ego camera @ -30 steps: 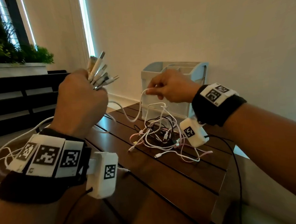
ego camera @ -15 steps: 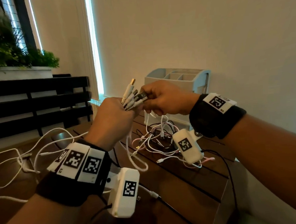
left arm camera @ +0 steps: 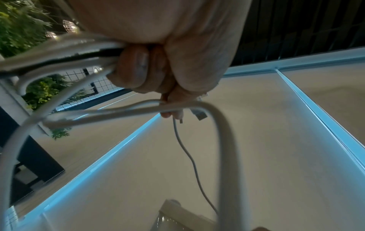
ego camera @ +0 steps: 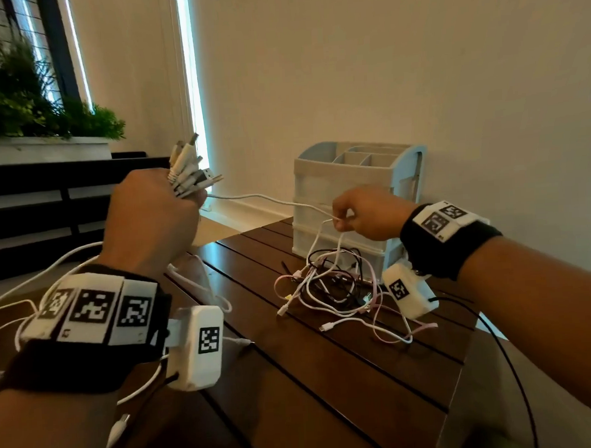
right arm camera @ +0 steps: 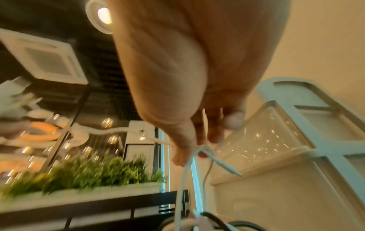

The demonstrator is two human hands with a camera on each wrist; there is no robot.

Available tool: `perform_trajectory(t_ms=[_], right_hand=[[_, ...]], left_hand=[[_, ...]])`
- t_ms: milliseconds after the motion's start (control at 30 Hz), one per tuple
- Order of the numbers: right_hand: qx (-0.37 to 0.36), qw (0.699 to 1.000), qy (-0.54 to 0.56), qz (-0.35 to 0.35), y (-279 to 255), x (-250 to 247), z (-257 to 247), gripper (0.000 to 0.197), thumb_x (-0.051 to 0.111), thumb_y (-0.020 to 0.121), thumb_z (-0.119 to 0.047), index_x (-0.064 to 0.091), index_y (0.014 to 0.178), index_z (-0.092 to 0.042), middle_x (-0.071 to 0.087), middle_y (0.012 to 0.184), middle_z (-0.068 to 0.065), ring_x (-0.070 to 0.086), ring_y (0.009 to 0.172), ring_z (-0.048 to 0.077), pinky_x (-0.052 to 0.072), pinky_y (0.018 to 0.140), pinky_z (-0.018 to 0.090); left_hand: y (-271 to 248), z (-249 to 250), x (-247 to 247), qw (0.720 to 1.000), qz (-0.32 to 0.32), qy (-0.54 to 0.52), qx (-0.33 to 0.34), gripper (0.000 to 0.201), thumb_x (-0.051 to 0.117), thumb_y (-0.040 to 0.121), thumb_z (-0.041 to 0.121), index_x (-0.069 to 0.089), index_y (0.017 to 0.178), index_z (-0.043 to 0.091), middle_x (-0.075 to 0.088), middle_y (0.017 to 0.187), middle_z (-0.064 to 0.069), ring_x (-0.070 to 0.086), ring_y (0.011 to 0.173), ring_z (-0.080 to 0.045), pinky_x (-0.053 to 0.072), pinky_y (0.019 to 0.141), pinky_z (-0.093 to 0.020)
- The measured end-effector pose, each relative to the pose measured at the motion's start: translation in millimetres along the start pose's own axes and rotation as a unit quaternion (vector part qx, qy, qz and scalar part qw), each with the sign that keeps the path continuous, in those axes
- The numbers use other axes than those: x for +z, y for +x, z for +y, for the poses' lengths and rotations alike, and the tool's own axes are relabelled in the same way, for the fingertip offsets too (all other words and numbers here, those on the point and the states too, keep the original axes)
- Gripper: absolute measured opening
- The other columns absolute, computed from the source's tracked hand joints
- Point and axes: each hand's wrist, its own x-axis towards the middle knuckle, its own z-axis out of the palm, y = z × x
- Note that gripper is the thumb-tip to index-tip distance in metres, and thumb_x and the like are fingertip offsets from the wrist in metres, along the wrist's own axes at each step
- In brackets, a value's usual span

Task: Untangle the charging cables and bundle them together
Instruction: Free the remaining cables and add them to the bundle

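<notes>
Between the left hand (ego camera: 150, 214) and the right hand (ego camera: 365, 213) a white cable (ego camera: 258, 197) stretches across the air, barring a straight pass over the far end of the worktop (ego camera: 330, 386). The tangled cables (ego camera: 338, 286) and the organiser (ego camera: 350, 193) behind them fill the far right corner against the wall. The near planks offer open room for a hand.

Cable tangle (ego camera: 338, 290) on table (ego camera: 329, 376), organizer (ego camera: 347, 200) behind it by wall, planter (ego camera: 43, 148) far left.
</notes>
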Motion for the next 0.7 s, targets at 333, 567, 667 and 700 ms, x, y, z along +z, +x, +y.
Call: perform_trajectory(t_ms=[333, 567, 667, 700], right_hand=[[0.032, 0.878, 0.468, 0.092, 1, -14, -33, 0.013, 0.056, 0.095, -0.013, 0.066, 0.088, -0.012, 0.068, 0.091, 0.01, 0.063, 0.078, 0.015, 0.054, 0.068, 0.025], [0.052, 0.878, 0.463, 0.108, -14, -27, -21, 0.009, 0.06, 0.091, -0.006, 0.062, 0.098, 0.0, 0.067, 0.076, 0.013, 0.064, 0.059, 0.015, 0.055, 0.056, 0.023], [0.064, 0.936, 0.342, 0.05, -18, -23, -28, 0.008, 0.065, 0.089, -0.012, 0.066, 0.095, -0.008, 0.07, 0.077, 0.011, 0.066, 0.061, 0.012, 0.055, 0.057, 0.022], [0.057, 0.939, 0.338, 0.031, -18, -21, -35, 0.011, 0.065, 0.089, -0.011, 0.064, 0.099, -0.01, 0.071, 0.078, 0.013, 0.066, 0.06, 0.013, 0.055, 0.056, 0.022]], left_hand=[[-10, -1, 31, 0.996, -0.084, 0.02, 0.01, 0.027, 0.066, 0.088, 0.034, 0.07, 0.098, 0.009, 0.064, 0.083, -0.008, 0.06, 0.08, -0.026, 0.043, 0.067, -0.031], [-3, -11, 21, 0.997, -0.061, 0.045, -0.008, 0.024, 0.065, 0.088, 0.031, 0.067, 0.091, 0.007, 0.058, 0.078, -0.007, 0.055, 0.077, -0.027, 0.04, 0.066, -0.032], [4, -12, 6, 0.997, -0.04, 0.069, -0.016, 0.018, 0.066, 0.087, 0.027, 0.061, 0.08, 0.012, 0.05, 0.067, -0.002, 0.053, 0.069, -0.025, 0.037, 0.064, -0.029], [7, -13, -1, 0.997, -0.028, 0.069, -0.026, 0.019, 0.067, 0.088, 0.027, 0.058, 0.076, 0.014, 0.049, 0.064, -0.001, 0.05, 0.062, -0.022, 0.037, 0.062, -0.028]])
